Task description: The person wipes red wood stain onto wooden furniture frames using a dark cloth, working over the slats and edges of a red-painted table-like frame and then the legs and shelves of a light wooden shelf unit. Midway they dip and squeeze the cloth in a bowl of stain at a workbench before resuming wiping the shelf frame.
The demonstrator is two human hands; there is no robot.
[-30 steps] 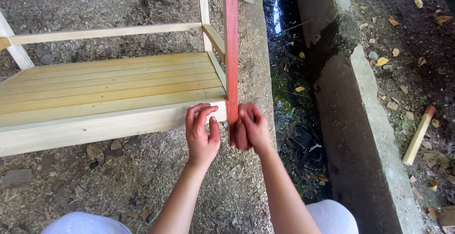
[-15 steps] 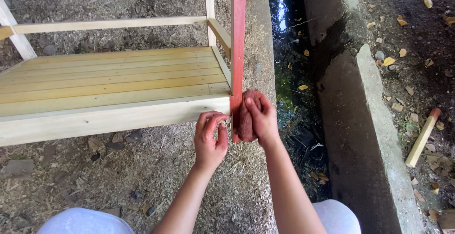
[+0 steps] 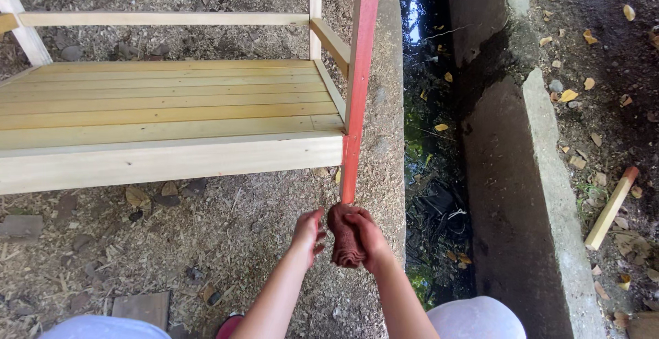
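Below red post [image 3: 360, 78], right hand [image 3: 367, 239] gripping rag [image 3: 343, 239], left hand [image 3: 307, 235] open beside, ditch [image 3: 432, 140] right.

Both forearms reach forward, close together. The left hand [image 3: 307, 234] hangs open with fingers loosely curled. The right hand [image 3: 364, 237] is clenched in a grip.

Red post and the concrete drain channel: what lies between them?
Head view: between the red post and the drain channel lies only a bare concrete kerb strip dusted with sawdust.
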